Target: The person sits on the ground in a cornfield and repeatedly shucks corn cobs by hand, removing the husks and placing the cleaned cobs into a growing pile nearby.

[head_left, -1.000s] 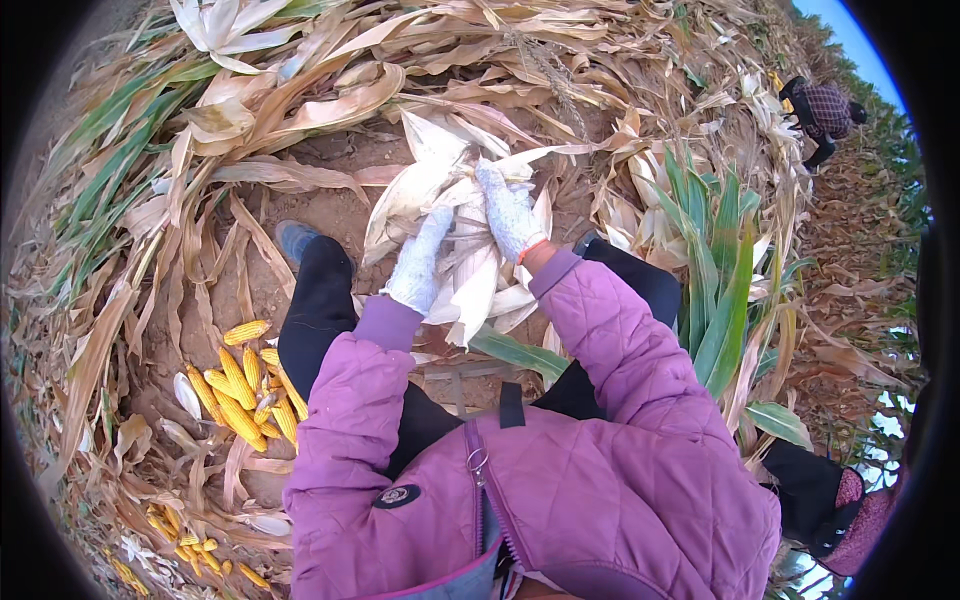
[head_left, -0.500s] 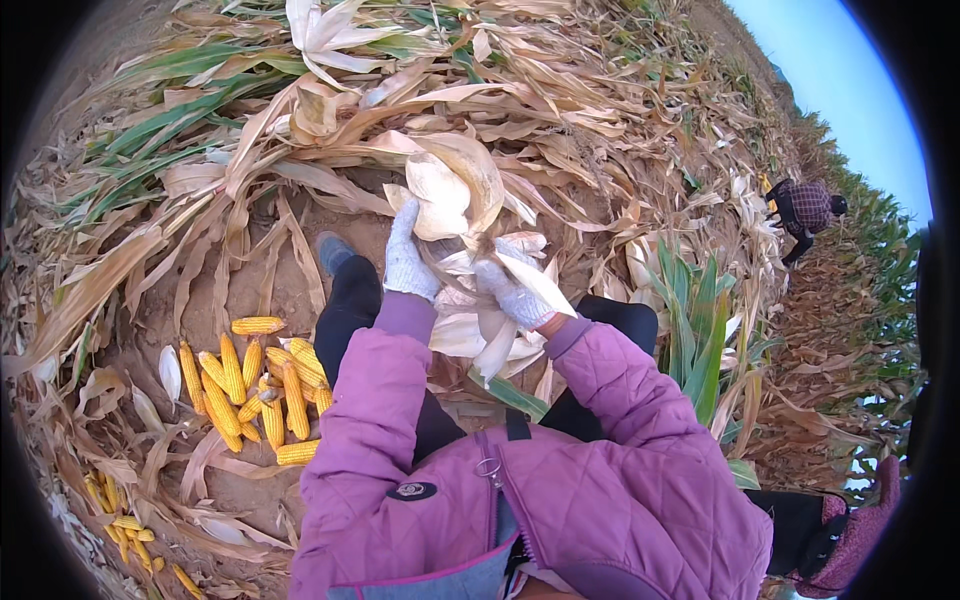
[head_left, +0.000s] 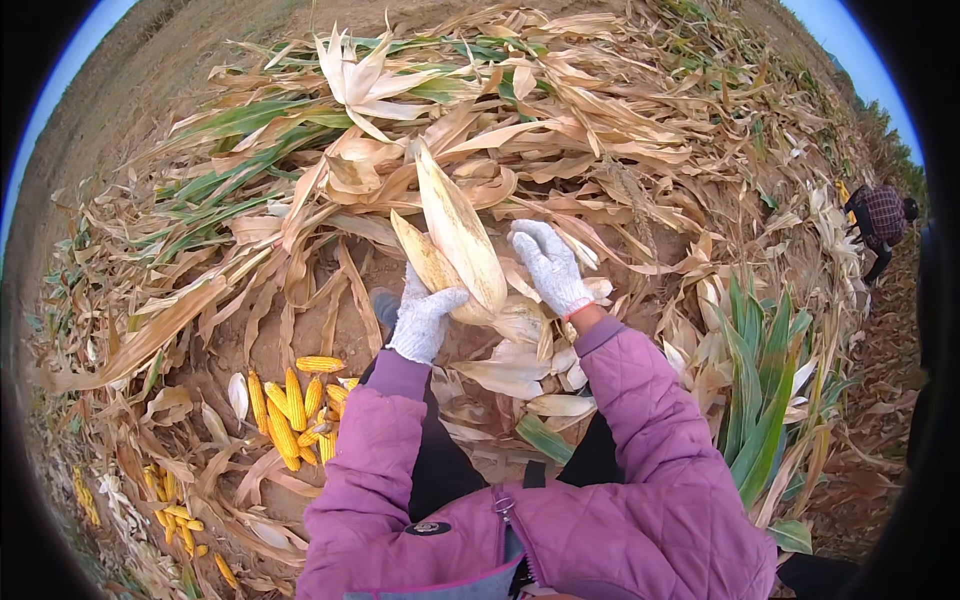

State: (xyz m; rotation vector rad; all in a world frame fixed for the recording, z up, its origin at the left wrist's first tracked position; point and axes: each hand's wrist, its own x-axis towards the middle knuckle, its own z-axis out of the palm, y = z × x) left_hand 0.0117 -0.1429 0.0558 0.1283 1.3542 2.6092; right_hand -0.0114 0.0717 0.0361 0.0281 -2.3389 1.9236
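My left hand (head_left: 425, 318), in a white knit glove, is closed around the lower part of a corn ear in its husk (head_left: 460, 235). Pale, dry husk leaves with dark speckles point up and away from the hand, and no kernels show on it. To its right, my right hand (head_left: 550, 268), also gloved, is held apart from the ear with its fingers loosely stretched and nothing visible in them. Loose pale husks (head_left: 510, 370) lie on the ground below, between my legs.
A pile of bare yellow corn ears (head_left: 290, 415) lies at the left, with more ears (head_left: 175, 515) farther lower left. Dry stalks and leaves (head_left: 300, 200) spread across the far side. Green leaves (head_left: 765, 390) stand at the right. Another person (head_left: 882, 220) bends over at the far right.
My right hand has come away from the husk and moved up and right. The husked ear now points upward in my left hand. The view has shifted, bringing more field in at the top.
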